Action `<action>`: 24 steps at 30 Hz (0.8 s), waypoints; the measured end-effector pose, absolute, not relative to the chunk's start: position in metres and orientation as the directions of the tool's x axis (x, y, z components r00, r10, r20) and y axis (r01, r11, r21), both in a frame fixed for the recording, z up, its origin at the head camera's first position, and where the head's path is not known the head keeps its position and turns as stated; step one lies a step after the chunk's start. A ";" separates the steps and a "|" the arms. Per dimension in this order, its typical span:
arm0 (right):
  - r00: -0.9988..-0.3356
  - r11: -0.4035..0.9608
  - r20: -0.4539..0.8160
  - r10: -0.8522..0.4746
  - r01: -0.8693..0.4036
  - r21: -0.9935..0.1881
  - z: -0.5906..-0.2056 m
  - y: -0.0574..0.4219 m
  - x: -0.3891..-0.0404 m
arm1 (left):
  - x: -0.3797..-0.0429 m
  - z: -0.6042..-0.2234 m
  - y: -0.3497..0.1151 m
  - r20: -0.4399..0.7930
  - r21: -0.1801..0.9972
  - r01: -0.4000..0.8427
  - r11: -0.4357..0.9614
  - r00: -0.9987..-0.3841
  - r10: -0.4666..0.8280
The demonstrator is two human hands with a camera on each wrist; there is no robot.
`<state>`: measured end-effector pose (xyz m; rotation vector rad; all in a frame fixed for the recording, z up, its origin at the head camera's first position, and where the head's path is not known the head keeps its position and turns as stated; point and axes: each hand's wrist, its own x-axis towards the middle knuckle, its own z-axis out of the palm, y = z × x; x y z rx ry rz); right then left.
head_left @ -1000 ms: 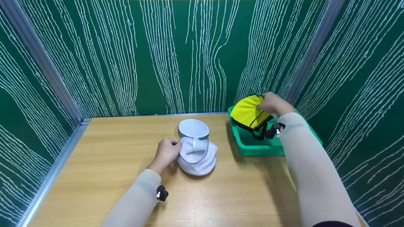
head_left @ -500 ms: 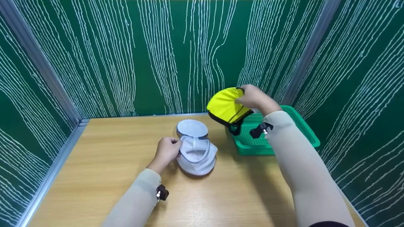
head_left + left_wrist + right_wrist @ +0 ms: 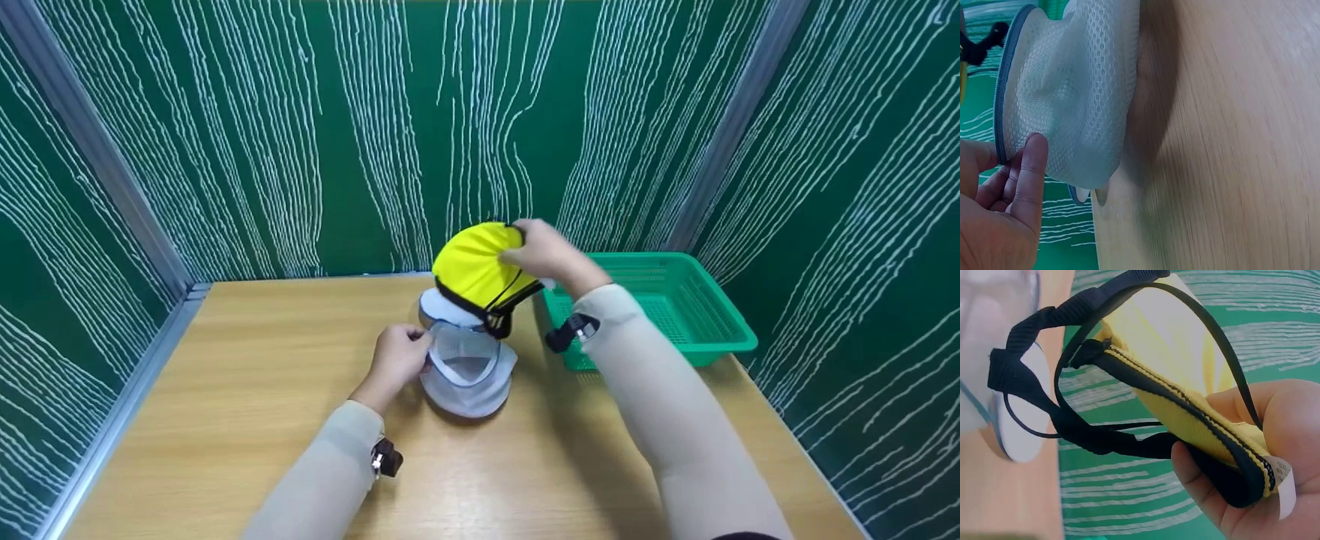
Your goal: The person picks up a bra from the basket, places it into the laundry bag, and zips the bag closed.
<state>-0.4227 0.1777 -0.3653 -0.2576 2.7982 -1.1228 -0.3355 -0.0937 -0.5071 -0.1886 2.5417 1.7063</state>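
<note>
A white mesh laundry bag (image 3: 469, 401) stands on the table with its round lid (image 3: 439, 306) folded back behind the opening. My left hand (image 3: 397, 358) pinches the grey zipper rim at the bag's left side; the left wrist view shows thumb and fingers on the mesh (image 3: 1067, 84). In my right hand (image 3: 551, 255) is a yellow cloth garment (image 3: 472, 262) with black edging and black straps. It hangs above the folded-back lid and covers part of it. The right wrist view shows the thumb and fingers holding its folded edge (image 3: 1196, 413), beside a small white label (image 3: 1283, 486).
To the right, a green plastic basket (image 3: 697, 345) sits at the table's back right corner, partly behind my right forearm. Green walls (image 3: 262, 150) with white wavy lines enclose the back and sides of the wooden table (image 3: 285, 360).
My right hand has lifted the yellow garment out of the green basket and carried it left to above the mesh bag's lid. My left hand has stayed on the rim.
</note>
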 end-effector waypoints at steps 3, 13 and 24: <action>-0.975 0.680 -0.042 -0.219 -0.121 -0.723 -0.383 0.167 -0.423 | -0.336 -0.509 -0.094 -0.098 0.922 -0.115 0.370 -0.993 -0.065; -0.963 0.624 -0.061 -0.262 -0.121 -0.772 -0.438 0.149 -0.421 | -0.337 -0.510 -0.093 -0.105 0.927 -0.126 0.352 -0.991 -0.079; -0.926 0.728 -0.158 -0.344 -0.156 -0.667 -0.460 0.153 -0.413 | -0.338 -0.503 -0.096 -0.178 0.933 -0.203 0.299 -0.978 -0.108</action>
